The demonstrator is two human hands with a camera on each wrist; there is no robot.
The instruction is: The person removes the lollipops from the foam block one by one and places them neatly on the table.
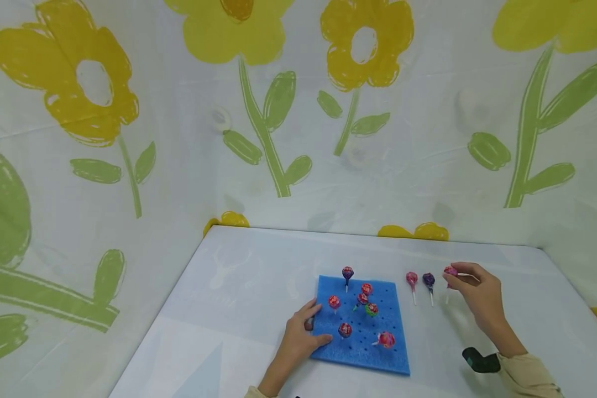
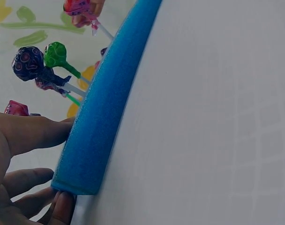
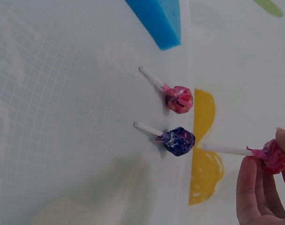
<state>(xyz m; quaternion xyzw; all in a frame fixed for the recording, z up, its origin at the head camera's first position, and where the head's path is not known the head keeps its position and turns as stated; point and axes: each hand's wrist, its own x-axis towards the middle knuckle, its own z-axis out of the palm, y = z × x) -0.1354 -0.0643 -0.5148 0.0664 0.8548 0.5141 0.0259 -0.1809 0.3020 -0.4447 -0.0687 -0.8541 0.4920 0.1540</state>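
A blue foam board [image 1: 354, 354] with small holes lies on the white table. Several wrapped lollipops stand in it, among them a dark purple one [image 1: 347, 271] at the far edge and a green one [image 1: 371, 309]; a pink one [image 1: 386, 339] near the front right leans over. My left hand [image 1: 296, 335] holds the board's left edge, thumb on top and fingers against the side. To the right of the board, my right hand [image 1: 481, 296] pinches a pink lollipop [image 3: 273, 157] by its wrapped head, with its white stick bare. Its fingertips are partly cut off in the right wrist view.
Between the board and my right hand, a pink lollipop [image 1: 412, 277] and a purple lollipop [image 1: 429, 279] lie side by side on the table [image 1: 219, 309]. A flower-printed white sheet [image 1: 189, 138] hangs behind and at the left. A black device [image 1: 480, 360] sits at my right wrist.
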